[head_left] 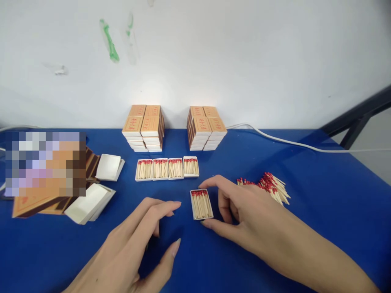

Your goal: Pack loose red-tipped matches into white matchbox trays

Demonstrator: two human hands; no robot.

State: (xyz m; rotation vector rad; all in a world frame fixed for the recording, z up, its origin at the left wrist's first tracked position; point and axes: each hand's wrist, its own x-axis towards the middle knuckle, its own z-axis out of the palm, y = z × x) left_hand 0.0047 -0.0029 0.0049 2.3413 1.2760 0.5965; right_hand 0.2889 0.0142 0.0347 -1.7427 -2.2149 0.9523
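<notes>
A white matchbox tray [202,204] filled with red-tipped matches lies on the blue table in front of me. My right hand [244,207] grips it by its far and near ends, index finger at the top and thumb at the bottom. To its left, my left hand [146,240] hovers over the table with thumb and fingers apart, holding nothing. Beyond my hands stands a row of several filled trays [160,169], heads pointing away from me. A pile of loose matches [273,188] lies right of the row, partly hidden behind my right hand.
Two stacks of closed matchboxes, the left stack [143,126] and the right stack [206,127], stand near the white wall. At left are empty white trays [88,203] and orange-brown matchbox sleeves [36,203], partly pixelated. A white cable [275,139] runs along the back right.
</notes>
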